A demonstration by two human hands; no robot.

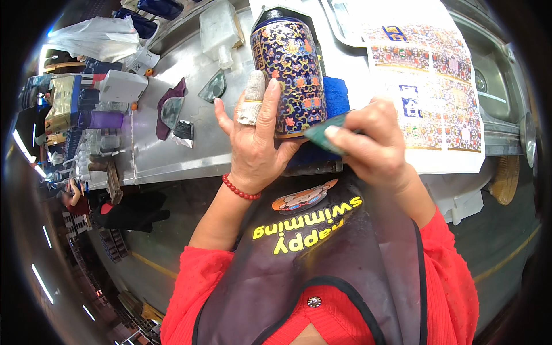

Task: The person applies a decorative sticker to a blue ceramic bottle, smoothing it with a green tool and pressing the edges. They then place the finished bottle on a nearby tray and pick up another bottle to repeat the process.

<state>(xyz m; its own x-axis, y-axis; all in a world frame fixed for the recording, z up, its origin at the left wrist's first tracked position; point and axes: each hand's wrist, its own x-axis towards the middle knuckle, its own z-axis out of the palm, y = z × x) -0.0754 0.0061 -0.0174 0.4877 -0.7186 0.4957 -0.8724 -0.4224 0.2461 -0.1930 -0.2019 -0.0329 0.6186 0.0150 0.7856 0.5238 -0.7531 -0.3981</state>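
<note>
A dark blue bottle (289,77) with a colourful floral pattern lies on the work surface, its dark neck pointing away from me. My left hand (253,135) rests against its left side with fingers stretched and spread, the thumb near the bottle's base. One finger wears a whitish wrap (252,98) with a yellow band. At the base's right corner, a dark green scraper (326,137) touches or nearly touches the bottle. My right hand (374,138), slightly blurred, pinches this scraper between thumb and fingers. Beneath and right of the bottle is a blue cloth (336,95).
Printed patterned sheets (425,103) lie at the right, beside a metal sink (500,75). On the metal table (149,146) are a clear plastic bottle (219,31), another green scraper (213,86) and a purple cloth (167,109). A white box (122,86) stands farther left.
</note>
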